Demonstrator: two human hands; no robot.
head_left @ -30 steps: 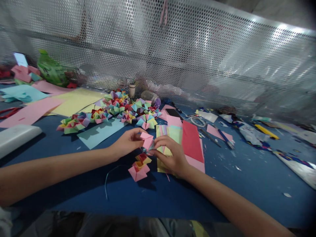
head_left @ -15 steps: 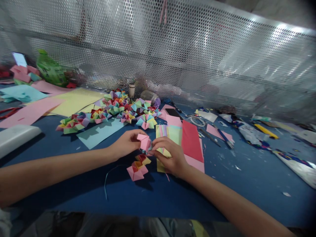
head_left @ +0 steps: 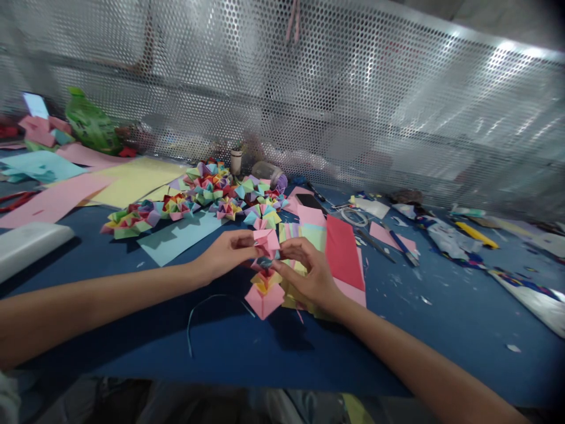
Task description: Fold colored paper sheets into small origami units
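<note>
We list, clock centred on item 1: (1) folded-paper piece (head_left: 266, 242), pink above, pink & yellow below, dark bluish bit betw., approx. mid-view over blue table (head_left: 441, 321); whether its low end touches the tabletop, we can't tell. (2) L hand (head_left: 229, 253), at 9 o'clock, thumb & fingers pinched on the piece's upper part. (3) R hand (head_left: 309, 271), at 3 o'clock, thumb & fingertips closed on its other side; hands apart from each other, piece betw. them. (4) Thin blue cord (head_left: 189, 333), loose, 8 o'clock. (5) Pale blue sheet (head_left: 176, 240), betw. 9 & 10. (6) Multicol. folded-paper pile (head_left: 212, 188), 11 o'clock, partly on sheet (5). (7) Clear jar (head_left: 263, 171), on its side, 12 o'clock. (8) Red sheet (head_left: 345, 253), 3 o'clock, just beyond R hand, atop pink paper. (9) Blue-handled tool (head_left: 404, 250), same bearing, farther out. (10) Green bag (head_left: 92, 126), 10 o'clock, well apart.
</note>
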